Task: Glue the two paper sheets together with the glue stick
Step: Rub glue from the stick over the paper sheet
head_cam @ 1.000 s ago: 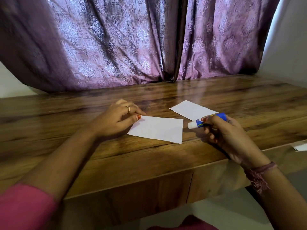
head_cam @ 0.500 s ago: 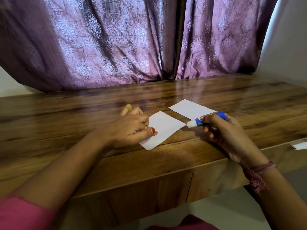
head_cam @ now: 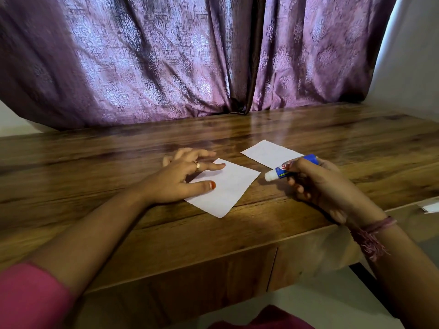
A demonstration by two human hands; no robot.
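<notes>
Two white paper sheets lie on the wooden table (head_cam: 237, 129). The near sheet (head_cam: 229, 188) sits at an angle, one corner pointing right. My left hand (head_cam: 183, 179) rests flat on its left part, fingers spread, thumb and a fingertip pressing it down. The far sheet (head_cam: 269, 153) lies behind it to the right, untouched. My right hand (head_cam: 318, 186) is closed around a blue glue stick (head_cam: 288, 168). Its white tip points left and hovers just right of the near sheet's right corner, apart from the paper.
A purple patterned curtain (head_cam: 166, 62) hangs behind the table's far edge. The table's front edge (head_cam: 213, 255) runs close below the near sheet. A white paper scrap (head_cam: 430, 206) lies on a lower ledge at the far right.
My left hand turned the near sheet from lying flat-on to an angled position, then spread its fingers on it. The glue stick has stayed almost in place.
</notes>
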